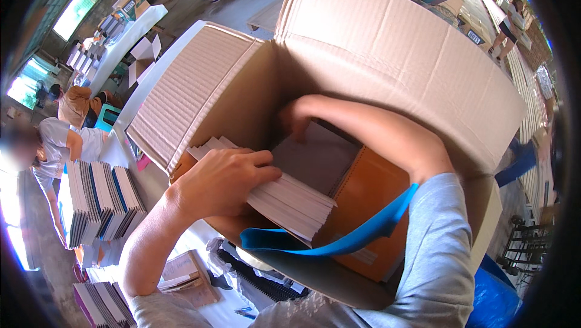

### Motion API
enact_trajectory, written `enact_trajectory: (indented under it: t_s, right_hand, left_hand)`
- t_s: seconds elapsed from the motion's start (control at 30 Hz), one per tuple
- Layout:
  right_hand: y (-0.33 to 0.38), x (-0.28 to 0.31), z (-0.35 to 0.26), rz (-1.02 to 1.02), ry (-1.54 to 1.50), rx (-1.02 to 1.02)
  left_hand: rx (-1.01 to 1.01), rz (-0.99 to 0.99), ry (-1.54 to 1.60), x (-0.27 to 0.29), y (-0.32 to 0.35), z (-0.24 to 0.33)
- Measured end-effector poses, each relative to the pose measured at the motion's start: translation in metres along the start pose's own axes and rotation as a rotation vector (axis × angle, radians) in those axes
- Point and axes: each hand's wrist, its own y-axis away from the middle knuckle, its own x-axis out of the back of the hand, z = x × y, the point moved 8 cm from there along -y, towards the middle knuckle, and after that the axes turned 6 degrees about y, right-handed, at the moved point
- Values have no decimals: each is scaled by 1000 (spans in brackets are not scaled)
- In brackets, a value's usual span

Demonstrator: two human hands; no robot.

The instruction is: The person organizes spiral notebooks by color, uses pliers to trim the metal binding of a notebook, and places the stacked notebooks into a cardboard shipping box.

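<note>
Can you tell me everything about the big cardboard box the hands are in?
The cardboard box is big, brown and open, its flaps standing up with ribbed insides. It sits tilted on a white table. Inside lies a stack of grey booklets beside an orange-brown inner side. The left hand presses on the stack, the right hand reaches deep behind it, and a blue strap hangs across the near edge.

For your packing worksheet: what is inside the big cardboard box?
Inside the cardboard box lies a stack of grey booklets, pressed by the left hand and right hand. Beneath shows orange-brown card; anything lower is covered.
</note>
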Motion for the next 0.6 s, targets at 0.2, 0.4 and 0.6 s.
enact_trajectory:
  t_s: [0.2, 0.4, 0.6]
  right_hand:
    - [27, -22, 35, 396, -364, -88]
    - [55, -18, 23, 763, -337, -130]
    - [75, 49, -47, 438, -851, -134]
  left_hand:
    - [-28, 77, 10, -1, 8, -1]
    - [-40, 58, -23, 4, 1, 3]
    - [-46, 44, -102, -3, -6, -6]
